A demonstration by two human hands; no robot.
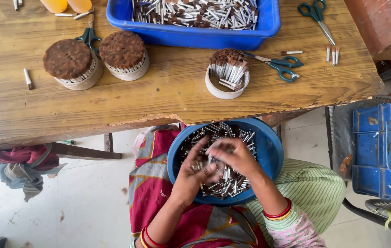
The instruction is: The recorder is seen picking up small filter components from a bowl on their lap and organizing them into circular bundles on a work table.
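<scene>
Sticks (225, 181), thin and silver with brown tips, fill a blue bowl (269, 151) resting on the lap, close under both hands. Left hand (191, 177) cups a small bunch; right hand (232, 156) pinches sticks into it. On the bench (159, 98) stand two full round bundles (69, 62), one part-filled ring (226, 76), one blue tray (195, 32) and three scissors (282, 64).

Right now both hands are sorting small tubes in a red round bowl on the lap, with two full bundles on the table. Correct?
Not quite: the head view shows the bowl is blue, not red. Both the left hand and right hand are in its tubes, and two full bundles stand on the table.
</scene>
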